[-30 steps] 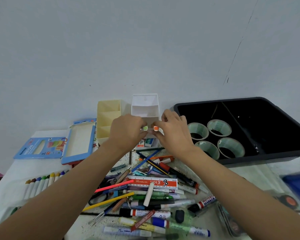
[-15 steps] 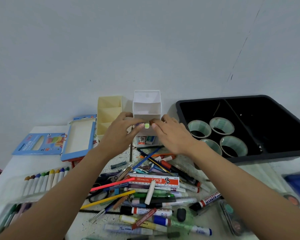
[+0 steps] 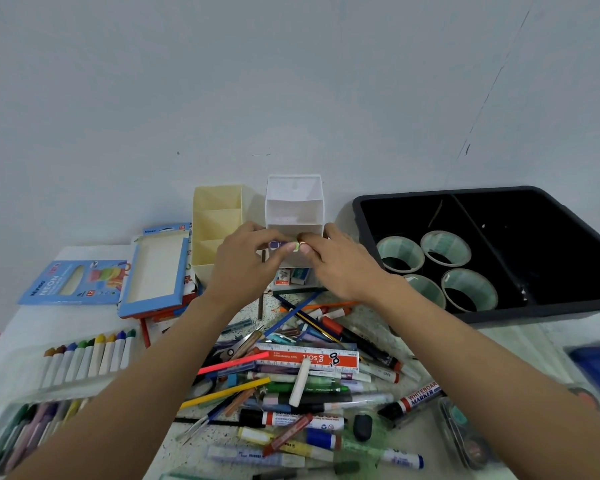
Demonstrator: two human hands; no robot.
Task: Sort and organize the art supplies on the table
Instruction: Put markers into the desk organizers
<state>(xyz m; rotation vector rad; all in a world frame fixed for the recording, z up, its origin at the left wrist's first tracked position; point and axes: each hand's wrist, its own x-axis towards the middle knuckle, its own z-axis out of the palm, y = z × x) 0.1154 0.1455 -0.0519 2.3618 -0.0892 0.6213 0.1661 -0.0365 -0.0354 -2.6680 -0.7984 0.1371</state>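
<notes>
- Pinching from both sides, the left hand (image 3: pixel 245 268) and right hand (image 3: pixel 340 268) hold a small green-tipped piece (image 3: pixel 296 246) between curled fingertips, just in front of the lowest tier of the white plastic stepped organiser (image 3: pixel 293 209) at the far centre of the table (image 3: pixel 32 327).
- Orientation: only the green end shows, and it faces the near side. The rest is hidden by the fingers, so the long axis cannot be told for certain. It probably runs near-to-far.
- Something purple shows behind the left fingers. What it is cannot be told.
- Done so far, as judged:
  - four pale-green rolls of tape (image 3: pixel 445 247) stand in the black plastic divided tray (image 3: pixel 499 194) at far right;
  - small boxed erasers (image 3: pixel 291 276) sit at the base of the organiser.
- Not yet done:
  - the cream plastic stepped organiser (image 3: pixel 217 220), just left of the white one, shows no contents;
  - a large mixed heap of markers, pens and pencils (image 3: pixel 291 393), with a red-and-white ruler (image 3: pixel 307 358) on top, covers the near centre;
  - a row of crayons (image 3: pixel 87 355) lies at near left.
- Progress: early; most of the sorting remains.
</notes>
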